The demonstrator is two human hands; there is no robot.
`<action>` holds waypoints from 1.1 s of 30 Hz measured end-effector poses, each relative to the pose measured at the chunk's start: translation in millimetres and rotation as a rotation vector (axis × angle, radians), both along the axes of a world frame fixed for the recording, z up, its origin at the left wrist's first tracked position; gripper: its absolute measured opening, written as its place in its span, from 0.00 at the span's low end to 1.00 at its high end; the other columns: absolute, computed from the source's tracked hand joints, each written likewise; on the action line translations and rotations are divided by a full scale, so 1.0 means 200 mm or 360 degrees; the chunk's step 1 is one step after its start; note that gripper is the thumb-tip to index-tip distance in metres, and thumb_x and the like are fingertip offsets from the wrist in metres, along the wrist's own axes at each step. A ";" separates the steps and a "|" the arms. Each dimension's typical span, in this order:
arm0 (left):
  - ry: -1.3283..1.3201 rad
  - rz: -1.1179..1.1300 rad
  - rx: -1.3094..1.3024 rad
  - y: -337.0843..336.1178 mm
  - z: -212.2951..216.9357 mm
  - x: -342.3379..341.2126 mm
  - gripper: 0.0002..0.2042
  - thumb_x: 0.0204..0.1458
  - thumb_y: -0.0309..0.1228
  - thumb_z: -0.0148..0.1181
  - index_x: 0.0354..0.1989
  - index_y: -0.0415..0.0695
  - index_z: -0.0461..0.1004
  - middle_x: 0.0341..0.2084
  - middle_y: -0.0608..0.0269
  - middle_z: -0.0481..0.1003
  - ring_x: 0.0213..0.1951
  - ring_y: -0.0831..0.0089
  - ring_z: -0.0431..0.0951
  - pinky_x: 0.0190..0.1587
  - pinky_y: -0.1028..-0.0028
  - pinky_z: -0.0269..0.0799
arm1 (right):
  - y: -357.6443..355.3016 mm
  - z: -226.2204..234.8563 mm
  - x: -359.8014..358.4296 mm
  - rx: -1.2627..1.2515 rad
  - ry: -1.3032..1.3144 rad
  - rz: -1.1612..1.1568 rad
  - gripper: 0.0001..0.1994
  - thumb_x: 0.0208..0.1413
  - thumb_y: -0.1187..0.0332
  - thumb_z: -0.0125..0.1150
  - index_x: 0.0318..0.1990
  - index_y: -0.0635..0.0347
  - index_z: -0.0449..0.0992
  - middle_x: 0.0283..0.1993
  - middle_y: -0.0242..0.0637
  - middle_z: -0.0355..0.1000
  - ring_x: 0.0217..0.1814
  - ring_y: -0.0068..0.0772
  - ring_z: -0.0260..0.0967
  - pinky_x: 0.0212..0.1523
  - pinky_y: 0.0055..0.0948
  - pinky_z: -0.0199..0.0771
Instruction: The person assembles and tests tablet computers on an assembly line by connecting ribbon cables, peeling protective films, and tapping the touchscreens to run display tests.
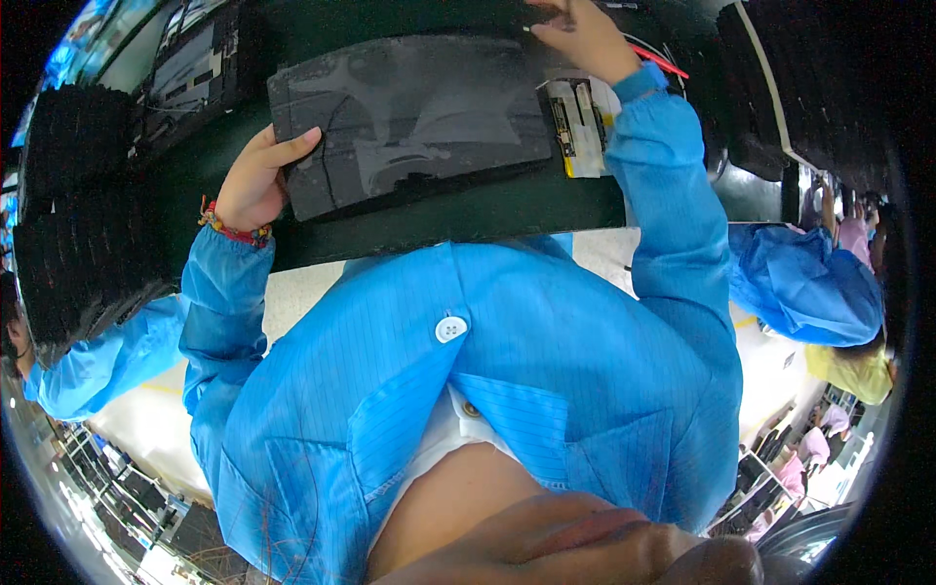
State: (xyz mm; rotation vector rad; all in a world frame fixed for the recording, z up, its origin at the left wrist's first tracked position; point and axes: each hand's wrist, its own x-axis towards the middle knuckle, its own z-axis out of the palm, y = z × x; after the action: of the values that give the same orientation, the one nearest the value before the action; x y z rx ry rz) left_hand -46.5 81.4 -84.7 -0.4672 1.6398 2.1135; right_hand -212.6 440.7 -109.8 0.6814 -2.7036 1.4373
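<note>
Along the near edge of the dark green work surface [458,210] lies a flat dark panel [409,117] wrapped in glossy clear film, its long axis running left to right across the person's front. At the panel's left end the left hand [255,180] rests against the short edge, thumb laid over the top face near the corner and fingers curled underneath, so it grips that end of the panel. At the far right corner the right hand [583,37] is reaching past the panel's top edge, fingertips pinched together on something small and thin; what exactly it pinches cannot be made out, though a thin red wire [663,60] runs off just beside it toward the right. Just beside the panel's right end, touching or nearly touching it, sits a small circuit board [577,127] with pale and yellow strips, below the right wrist. Both hands are about equally close to the panel, each at its own end. Black ribbed foam trays [78,205] crowd the surface's left side and more dark trays [829,88] stand along the right, so open room lies mainly along the near edge, between the panel and the person's blue smock [507,390].
</note>
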 end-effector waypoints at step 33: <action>0.0386 -0.1036 -0.2385 0.07 0.31 -0.11 0.21 0.52 0.47 0.53 0.23 0.37 0.70 0.15 0.54 0.71 0.19 0.63 0.74 0.23 0.67 0.69 | 0.40 0.10 0.20 -0.0327 -0.0733 -0.0173 0.17 0.50 0.59 0.63 0.45 0.57 0.72 0.34 0.30 0.71 0.31 0.19 0.68 0.31 0.18 0.71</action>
State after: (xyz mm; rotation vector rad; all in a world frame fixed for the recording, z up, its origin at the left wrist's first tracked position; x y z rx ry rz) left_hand -67.9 96.0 -23.3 -0.0055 2.7546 0.2225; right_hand -173.0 521.2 -89.0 0.2055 -2.7766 2.0161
